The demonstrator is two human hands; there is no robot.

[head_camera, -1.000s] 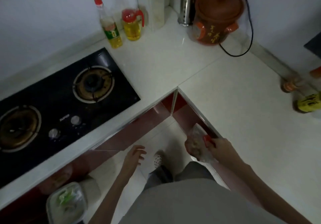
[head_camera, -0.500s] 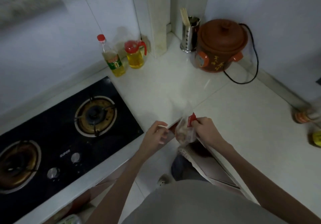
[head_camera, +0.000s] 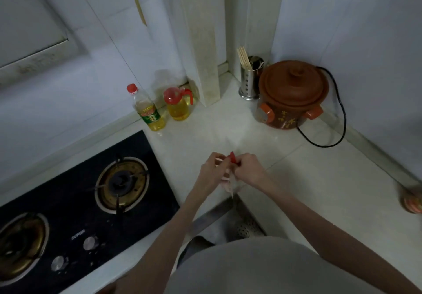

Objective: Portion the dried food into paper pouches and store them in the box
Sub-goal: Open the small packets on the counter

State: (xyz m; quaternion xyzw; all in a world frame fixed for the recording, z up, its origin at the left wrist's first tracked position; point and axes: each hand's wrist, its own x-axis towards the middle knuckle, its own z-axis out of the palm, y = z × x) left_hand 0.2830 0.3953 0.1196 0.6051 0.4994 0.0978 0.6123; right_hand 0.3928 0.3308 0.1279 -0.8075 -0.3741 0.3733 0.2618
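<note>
Fingers of my left hand [head_camera: 213,171] and right hand [head_camera: 247,170] pinch a red-topped clear bag [head_camera: 231,180] above the surface's [head_camera: 296,175] inner corner.

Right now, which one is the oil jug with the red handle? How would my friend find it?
Start at the black gas stove and go to its far right corner, where two yellow bottles stand against the wall. The oil jug is the right one, beside the pale pillar. Unlike the tall labelled bottle next to it, it is short and round, with a red lid and handle.
</note>
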